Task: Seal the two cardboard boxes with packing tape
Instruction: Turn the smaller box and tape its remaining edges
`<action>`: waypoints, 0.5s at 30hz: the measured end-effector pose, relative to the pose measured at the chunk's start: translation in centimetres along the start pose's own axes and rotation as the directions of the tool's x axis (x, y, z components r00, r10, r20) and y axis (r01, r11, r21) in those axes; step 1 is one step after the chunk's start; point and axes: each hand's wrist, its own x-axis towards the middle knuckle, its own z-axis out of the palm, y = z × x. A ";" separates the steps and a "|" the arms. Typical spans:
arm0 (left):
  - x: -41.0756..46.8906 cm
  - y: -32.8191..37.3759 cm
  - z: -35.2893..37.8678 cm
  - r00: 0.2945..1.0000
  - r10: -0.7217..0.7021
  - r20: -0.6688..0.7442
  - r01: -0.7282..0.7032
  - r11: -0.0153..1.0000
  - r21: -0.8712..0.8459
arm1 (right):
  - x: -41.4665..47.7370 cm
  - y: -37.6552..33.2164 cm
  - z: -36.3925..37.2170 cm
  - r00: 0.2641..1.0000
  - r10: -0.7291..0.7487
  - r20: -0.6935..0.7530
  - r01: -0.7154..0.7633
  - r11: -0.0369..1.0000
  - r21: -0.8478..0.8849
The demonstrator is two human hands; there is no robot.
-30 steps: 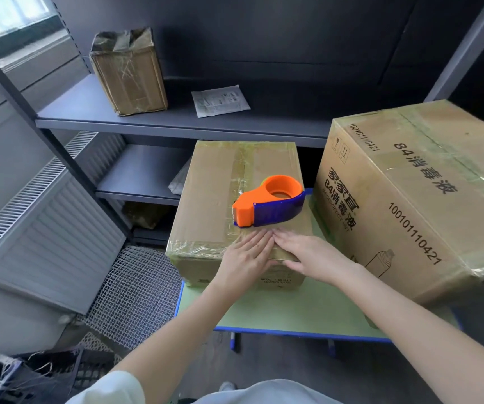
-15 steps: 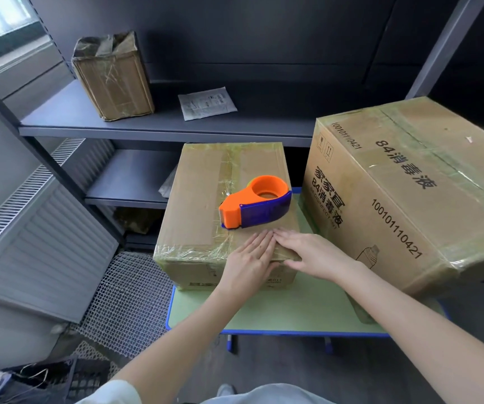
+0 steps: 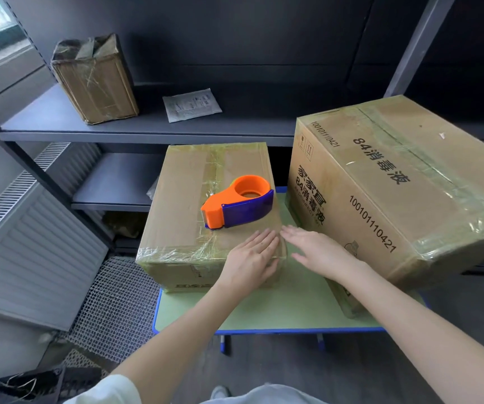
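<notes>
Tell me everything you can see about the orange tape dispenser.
The tape dispenser, seemingly plastic, has an orange body with a round open ring, a purple side guard and a toothed cutter at its left end. It sits on the smaller cardboard box, beside its taped seam. Neither the left hand nor the right hand touches it.

The smaller cardboard box point(image 3: 182, 199) sits at the centre of the frame on the green worktop point(image 3: 278, 310). Its flaps are closed, with clear tape along the top seam and wrinkled over the near edge. An orange and blue tape dispenser point(image 3: 235, 205) lies on the right half of its top, cutter pointing lower left. The larger cardboard box point(image 3: 395, 199), printed in black with 100101110421, fills the right of the frame just beside it, its top seam and edges taped.
</notes>
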 end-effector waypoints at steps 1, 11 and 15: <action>0.0 0.1 0.1 1.000 -0.007 -0.009 0.007 1.000 -0.003 | 0.1 -0.1 0.0 1.000 -0.004 -0.007 0.004 1.000 -0.018; -0.1 0.5 0.4 0.999 -0.015 0.028 0.014 0.999 0.030 | 1.4 -0.2 -0.3 0.993 -0.096 0.061 0.102 0.989 -0.107; -0.3 0.6 0.2 0.998 -0.007 0.066 0.005 0.999 0.041 | 1.8 -0.7 -0.7 0.992 -0.089 0.093 0.101 0.986 -0.133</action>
